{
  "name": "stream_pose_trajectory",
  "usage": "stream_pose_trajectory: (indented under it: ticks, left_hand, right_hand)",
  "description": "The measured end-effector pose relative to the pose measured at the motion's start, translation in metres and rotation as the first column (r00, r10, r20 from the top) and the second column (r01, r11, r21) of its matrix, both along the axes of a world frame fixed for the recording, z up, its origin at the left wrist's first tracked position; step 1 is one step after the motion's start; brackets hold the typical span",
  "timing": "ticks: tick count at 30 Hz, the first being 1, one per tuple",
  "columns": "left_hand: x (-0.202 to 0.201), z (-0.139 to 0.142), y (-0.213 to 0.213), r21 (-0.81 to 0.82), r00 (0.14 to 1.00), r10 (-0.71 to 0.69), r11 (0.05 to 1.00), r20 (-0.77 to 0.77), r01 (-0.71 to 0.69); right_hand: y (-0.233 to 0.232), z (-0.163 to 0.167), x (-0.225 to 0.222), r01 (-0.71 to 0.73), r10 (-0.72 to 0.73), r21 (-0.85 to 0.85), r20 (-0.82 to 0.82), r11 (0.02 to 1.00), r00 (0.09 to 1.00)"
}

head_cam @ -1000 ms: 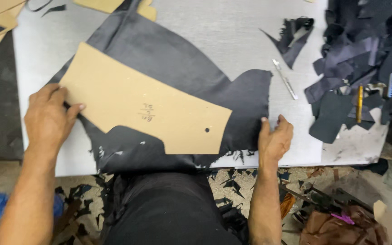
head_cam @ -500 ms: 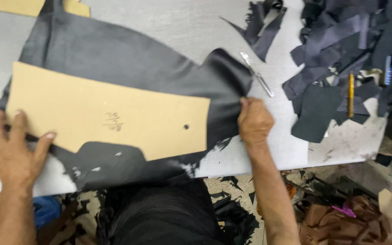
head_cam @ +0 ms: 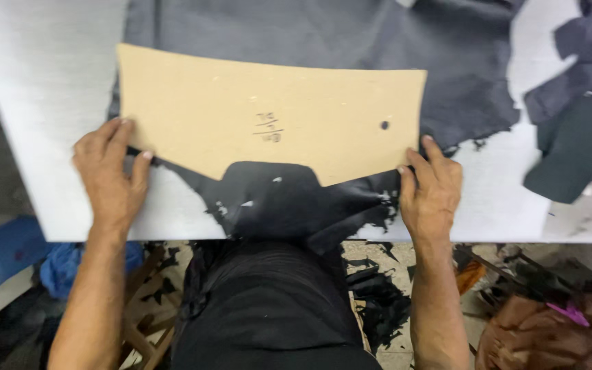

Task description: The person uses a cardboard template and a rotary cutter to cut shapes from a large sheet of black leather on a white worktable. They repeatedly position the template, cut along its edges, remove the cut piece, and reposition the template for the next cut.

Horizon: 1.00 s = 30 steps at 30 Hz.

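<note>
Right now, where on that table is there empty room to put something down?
The pale grey table is bare left of the tan cardboard pattern, above the left hand. Another bare strip lies between the right hand and the dark fabric scraps. The middle is crowded: the dark grey leather sheet fills it.
</note>
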<state>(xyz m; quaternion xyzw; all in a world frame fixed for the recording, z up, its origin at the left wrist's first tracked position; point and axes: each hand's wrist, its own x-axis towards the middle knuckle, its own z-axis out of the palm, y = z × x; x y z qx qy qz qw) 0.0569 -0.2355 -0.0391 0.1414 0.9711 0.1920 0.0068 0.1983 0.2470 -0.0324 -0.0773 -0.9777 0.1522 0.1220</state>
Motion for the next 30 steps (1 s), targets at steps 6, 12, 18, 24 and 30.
stream_pose_trajectory:
  ticks: [6, 12, 18, 24, 30]
  left_hand:
    - [-0.019, 0.007, -0.002, 0.121, 0.997, -0.074, 0.990, -0.008, 0.074]
    - [-0.092, -0.012, 0.004, 0.208, 0.960, -0.240, 0.941, -0.143, 0.266]
    - [-0.116, -0.003, -0.010, 0.266, 0.933, -0.326, 0.896, -0.151, 0.356]
    - [-0.049, 0.016, -0.038, 0.061, 0.938, -0.300, 0.947, -0.172, 0.314]
    - [-0.037, 0.003, -0.030, 0.065, 0.961, -0.190, 0.976, -0.202, 0.207]
  right_hand:
    - [-0.019, -0.043, 0.026, 0.157, -0.158, 0.106, 0.001, 0.982, 0.987]
    - [0.010, -0.072, 0.032, 0.154, -0.166, 0.251, 0.027, 0.956, 0.986]
    - [0.004, -0.058, 0.022, 0.096, -0.106, 0.282, 0.020, 0.955, 0.994]
    - [-0.027, -0.062, 0.049, 0.207, -0.207, 0.018, 0.011, 0.978, 0.978]
    - [-0.027, -0.074, 0.059, 0.108, -0.096, 0.181, -0.072, 0.978, 0.993]
